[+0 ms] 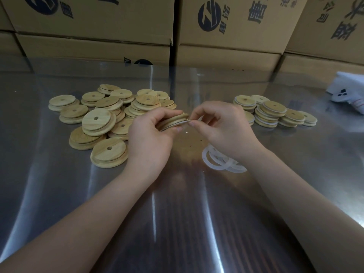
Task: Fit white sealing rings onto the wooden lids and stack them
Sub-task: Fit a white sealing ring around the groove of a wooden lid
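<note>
**Ring-fitting step, head view.** To the left of the left hand, unfitted wooden lids [98,123] lie in a loose heap on the steel bench [177,213]. The left hand [151,134] grips one held lid [173,121] by its edge, fingers curled round it, tilted above the bench between the two hands. At the right edge of this lid the right hand [222,127] pinches a white sealing ring [186,121] between thumb and forefinger. How far round the ring is seated cannot be told. Beneath the right wrist, spare sealing rings [218,160] lie overlapped on the bench. To the right of the right hand, fitted lids [269,113] stand in short stacks with white showing at their rims. Printed cardboard cartons [226,26] stand beyond both hands.

The step probably goes best if the left thumb anchors the seated part. The right hand can then stretch the ring evenly and roll it into the groove as the lid turns. The ring should be checked for twists before the lid is stacked.
</note>
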Motion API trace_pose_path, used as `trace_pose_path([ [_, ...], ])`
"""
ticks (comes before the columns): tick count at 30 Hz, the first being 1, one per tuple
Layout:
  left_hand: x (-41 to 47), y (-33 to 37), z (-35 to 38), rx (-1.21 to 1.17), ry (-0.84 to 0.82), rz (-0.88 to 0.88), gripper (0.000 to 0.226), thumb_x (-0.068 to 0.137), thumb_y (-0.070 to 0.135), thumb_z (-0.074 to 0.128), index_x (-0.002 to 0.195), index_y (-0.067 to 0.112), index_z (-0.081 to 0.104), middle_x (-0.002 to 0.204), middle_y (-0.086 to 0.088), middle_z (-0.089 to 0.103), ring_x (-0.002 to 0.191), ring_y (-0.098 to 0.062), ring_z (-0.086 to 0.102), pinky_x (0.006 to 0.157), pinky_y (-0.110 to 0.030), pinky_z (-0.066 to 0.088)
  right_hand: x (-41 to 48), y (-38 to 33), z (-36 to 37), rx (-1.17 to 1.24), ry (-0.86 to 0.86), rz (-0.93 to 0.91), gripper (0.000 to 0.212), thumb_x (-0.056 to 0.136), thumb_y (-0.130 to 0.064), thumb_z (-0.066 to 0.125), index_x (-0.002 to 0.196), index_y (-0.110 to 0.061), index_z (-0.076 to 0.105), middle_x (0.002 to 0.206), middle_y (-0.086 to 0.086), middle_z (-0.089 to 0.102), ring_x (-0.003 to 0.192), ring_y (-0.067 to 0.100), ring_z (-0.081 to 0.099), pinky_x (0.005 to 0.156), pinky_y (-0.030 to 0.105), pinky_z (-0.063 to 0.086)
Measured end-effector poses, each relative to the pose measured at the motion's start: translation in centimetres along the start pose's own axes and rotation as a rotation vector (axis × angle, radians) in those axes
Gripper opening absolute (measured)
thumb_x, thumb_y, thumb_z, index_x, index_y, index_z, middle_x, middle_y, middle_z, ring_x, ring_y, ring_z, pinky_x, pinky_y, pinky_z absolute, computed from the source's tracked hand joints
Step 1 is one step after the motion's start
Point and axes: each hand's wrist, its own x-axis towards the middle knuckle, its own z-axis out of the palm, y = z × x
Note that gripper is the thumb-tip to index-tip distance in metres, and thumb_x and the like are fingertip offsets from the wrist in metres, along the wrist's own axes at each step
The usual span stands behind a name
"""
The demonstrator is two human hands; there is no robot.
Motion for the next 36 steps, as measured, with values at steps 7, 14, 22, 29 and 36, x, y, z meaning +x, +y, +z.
trace_pose_path([
  [7, 0.01, 0.19, -0.04, 0.079, 0.000, 0.035, 0.031, 0.078, 0.001, 0.075, 0.098, 0.024, 0.074, 0.091, 0.020, 0.069, 0.091, 0.009, 0.063, 0.082, -0.005, 0.045, -0.07, 0.37, -0.12, -0.068, -0.006, -0.062, 0.004, 0.082, -0.010, 0.071, 0.080, -0.013, 0.069, 0.073, -0.007, 0.063, 0.065, 0.014, 0.057, 0.063, 0.041, 0.051],
  [14, -0.08, 0.23, 0.01, 0.101, -0.018, 0.062, 0.028, 0.079, 0.000, 0.075, 0.094, 0.024, 0.075, 0.088, 0.022, 0.068, 0.088, 0.013, 0.061, 0.079, -0.002, 0.043, 0.03, 0.58, -0.44, -0.116, -0.049, -0.086, 0.004, 0.084, -0.011, 0.066, 0.084, -0.014, 0.070, 0.077, -0.003, 0.066, 0.070, 0.016, 0.060, 0.064, 0.044, 0.051],
  [22, 0.04, -0.06, -0.04, 0.048, -0.025, 0.063, 0.039, 0.077, -0.005, 0.074, 0.086, 0.032, 0.070, 0.087, 0.021, 0.069, 0.088, 0.010, 0.063, 0.080, -0.005, 0.045, 0.07, 0.62, -0.42, -0.176, -0.050, -0.155, 0.005, 0.085, -0.009, 0.064, 0.085, -0.010, 0.068, 0.081, 0.000, 0.066, 0.071, 0.021, 0.061, 0.060, 0.045, 0.051],
  [29, -0.51, -0.14, 0.09, 0.054, -0.056, 0.106, 0.034, 0.081, 0.000, 0.073, 0.097, 0.030, 0.068, 0.091, 0.020, 0.068, 0.092, 0.006, 0.063, 0.081, -0.009, 0.047, 0.22, 0.79, -0.97, -0.119, -0.065, -0.161, 0.006, 0.083, -0.003, 0.065, 0.086, -0.007, 0.069, 0.080, 0.002, 0.066, 0.070, 0.021, 0.061, 0.062, 0.047, 0.051],
  [36, -0.55, 0.24, 0.12, 0.042, -0.073, 0.050, 0.030, 0.080, 0.011, 0.077, 0.110, 0.017, 0.073, 0.105, 0.004, 0.070, 0.103, -0.007, 0.064, 0.095, -0.033, 0.051, 0.08, 0.42, -0.59, -0.071, -0.070, -0.190, 0.002, 0.082, -0.006, 0.069, 0.084, -0.006, 0.070, 0.079, 0.004, 0.067, 0.070, 0.019, 0.060, 0.061, 0.045, 0.051],
])
